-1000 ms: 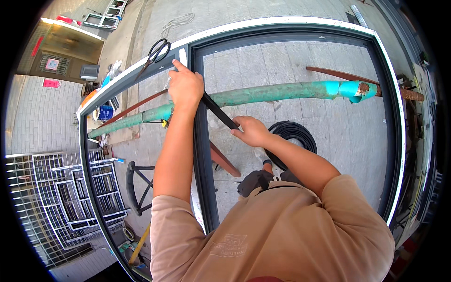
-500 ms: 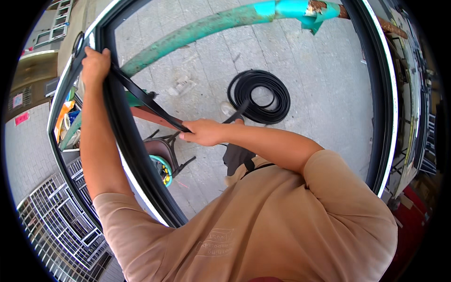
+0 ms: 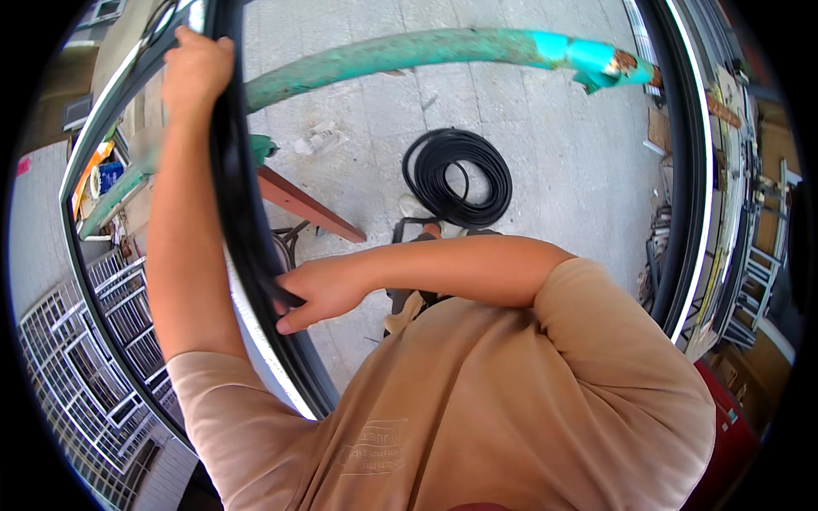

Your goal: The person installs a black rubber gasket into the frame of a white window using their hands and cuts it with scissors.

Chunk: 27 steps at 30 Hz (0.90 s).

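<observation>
My left hand (image 3: 198, 75) is closed over the far part of the left side bar of a large black-and-white window frame (image 3: 285, 362), thumb on its inner edge. My right hand (image 3: 331, 288) reaches across my body and grips a black rubber strip (image 3: 285, 294) against the nearer part of that same bar. Between the two hands the strip runs close along the bar; black on black and blurred, its exact seating cannot be made out. A coil of the black strip (image 3: 492, 189) lies on the paved floor inside the frame opening.
A green-wrapped pipe (image 3: 409, 53) crosses beneath the frame's far part. A reddish-brown bar (image 3: 311, 204) slants below the left side. Metal grilles (image 3: 94, 341) lie at the left. Metal frames and a ladder (image 3: 754, 289) stand at the right, near a red thing (image 3: 724, 426).
My right hand has moved left and nearer me, bringing the strip from a slack diagonal to lie along the bar. My left hand has shifted slightly farther away along the frame.
</observation>
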Each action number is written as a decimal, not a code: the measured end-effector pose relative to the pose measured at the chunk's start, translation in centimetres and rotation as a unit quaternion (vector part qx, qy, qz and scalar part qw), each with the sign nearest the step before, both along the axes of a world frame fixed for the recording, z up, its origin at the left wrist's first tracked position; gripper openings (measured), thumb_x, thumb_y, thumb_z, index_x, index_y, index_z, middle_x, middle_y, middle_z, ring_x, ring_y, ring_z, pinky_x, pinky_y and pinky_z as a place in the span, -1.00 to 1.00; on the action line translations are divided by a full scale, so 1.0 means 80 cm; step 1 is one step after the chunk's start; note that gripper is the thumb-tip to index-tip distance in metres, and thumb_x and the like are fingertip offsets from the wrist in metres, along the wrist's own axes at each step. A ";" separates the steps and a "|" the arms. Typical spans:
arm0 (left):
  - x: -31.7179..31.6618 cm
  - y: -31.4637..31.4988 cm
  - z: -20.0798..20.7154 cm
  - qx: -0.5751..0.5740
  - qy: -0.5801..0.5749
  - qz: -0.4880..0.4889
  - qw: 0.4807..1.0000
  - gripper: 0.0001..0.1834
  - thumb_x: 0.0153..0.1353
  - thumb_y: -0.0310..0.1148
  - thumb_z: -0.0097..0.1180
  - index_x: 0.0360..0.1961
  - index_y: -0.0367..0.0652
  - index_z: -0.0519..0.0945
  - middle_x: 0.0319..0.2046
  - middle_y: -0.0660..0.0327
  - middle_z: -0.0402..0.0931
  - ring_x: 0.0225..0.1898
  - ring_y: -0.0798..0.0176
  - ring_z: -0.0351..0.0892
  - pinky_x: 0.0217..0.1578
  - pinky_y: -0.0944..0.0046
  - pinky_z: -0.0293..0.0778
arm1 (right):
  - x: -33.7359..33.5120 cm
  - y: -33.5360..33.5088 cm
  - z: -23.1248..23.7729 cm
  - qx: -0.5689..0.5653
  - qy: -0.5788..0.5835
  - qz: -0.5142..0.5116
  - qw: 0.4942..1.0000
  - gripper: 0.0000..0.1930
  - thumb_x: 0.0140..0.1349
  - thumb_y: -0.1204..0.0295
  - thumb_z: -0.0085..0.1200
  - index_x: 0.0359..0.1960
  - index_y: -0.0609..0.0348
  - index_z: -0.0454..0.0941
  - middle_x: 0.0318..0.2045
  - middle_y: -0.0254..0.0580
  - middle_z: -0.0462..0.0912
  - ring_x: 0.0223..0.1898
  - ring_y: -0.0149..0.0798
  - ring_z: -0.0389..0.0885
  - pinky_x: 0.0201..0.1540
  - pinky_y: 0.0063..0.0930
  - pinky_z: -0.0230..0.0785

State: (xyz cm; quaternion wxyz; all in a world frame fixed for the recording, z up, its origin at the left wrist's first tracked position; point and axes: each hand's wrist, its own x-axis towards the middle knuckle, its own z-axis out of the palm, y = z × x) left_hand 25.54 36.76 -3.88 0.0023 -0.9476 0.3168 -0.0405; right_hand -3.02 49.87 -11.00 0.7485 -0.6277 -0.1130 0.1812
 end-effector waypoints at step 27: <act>-0.114 0.066 0.003 -0.371 -0.071 0.050 0.925 -0.49 0.45 -0.34 0.29 0.37 -0.30 0.65 0.25 -0.17 0.64 0.28 -0.28 0.64 0.33 -0.09 0.52 | 0.160 -0.228 0.006 0.123 0.208 -0.260 0.935 -0.67 0.72 0.21 0.06 -0.04 0.28 0.65 -0.25 -0.11 0.78 -0.30 -0.25 0.74 -0.22 -0.23 0.58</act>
